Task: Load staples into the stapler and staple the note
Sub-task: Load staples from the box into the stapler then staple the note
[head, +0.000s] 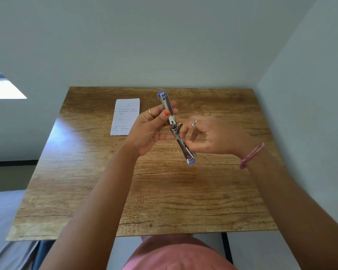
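A metal stapler [167,104] with blue ends is held above the table, swung fully open into one long line. My left hand [150,127] grips its upper half, thumb on the near side and fingers behind. My right hand [207,135] pinches at the open channel of the lower half with thumb and fingertips; whether staples are between them is too small to tell. The note [125,116], a lined handwritten slip of paper, lies flat on the table to the left of my left hand.
The wooden table [144,191] sits in a corner, with a wall behind it and another wall close on the right. A bed or grey surface lies to the left, below the table's level. My knees show under the near edge.
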